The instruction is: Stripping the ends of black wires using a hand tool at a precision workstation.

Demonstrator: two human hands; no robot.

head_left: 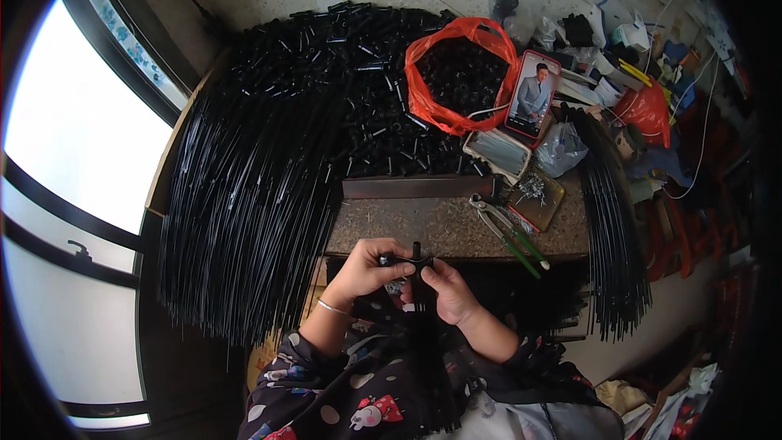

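Close to the table's front edge, both hands come together at a black plastic tube piece (416,249). My left hand (368,267) is closed, thumb and fingers pinching its left side. A dark round end shows by the left fingers; whether it belongs to the same piece I cannot tell. My right hand (453,293) pinches the piece from the right, thumb pressed on top. Dark strands hang below the hands and merge with the dark patterned clothing. Just beyond the right hand, pliers with green handles (498,228) lie on the speckled tabletop (391,224).
Long thin black rods (252,195) drape over the table's left side, with another bundle (611,236) at right. Behind a dark bar (411,187) are heaped short black tubes (326,57). A red plastic bag (415,98), propped phone (533,94) and tray with small metal bits (542,208) stand right.
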